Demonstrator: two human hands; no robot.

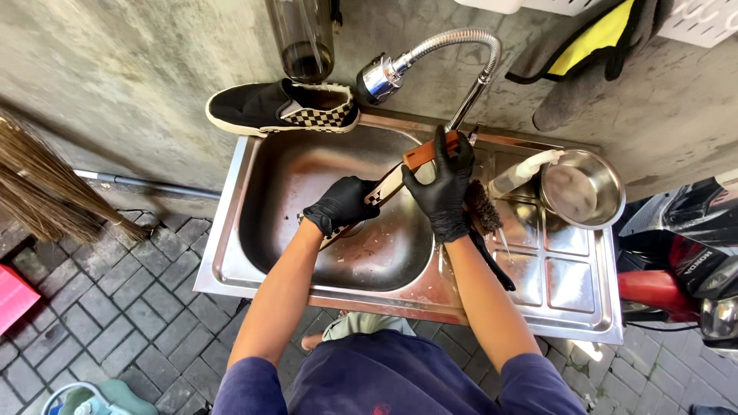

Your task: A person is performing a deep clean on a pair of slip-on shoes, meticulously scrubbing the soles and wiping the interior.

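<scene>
Head view looks straight down on the steel sink [231, 261], and I place everything from it. Over its basin my left hand [340, 204] in a black glove is clamped around the toe end of a checkered slip-on shoe [390, 184], while my right hand [443, 184] is closed over its heel end, where a brown sole edge shows near the faucet [430, 58]. I judge the shoe light but wet and slick, soft in the canvas upper and stiff along the rubber sole, so the sole edge and heel are the firm places to grip. Its mate, a second shoe [280, 107], sits on the sink's back rim. A scrub brush [483, 206] lies on the drainboard just beside my right hand, with a steel bowl [584, 188] and a clear spray bottle [519, 173] further along it. No labels are readable; a dark bottle [304, 38] stands above the sink's back rim.
</scene>
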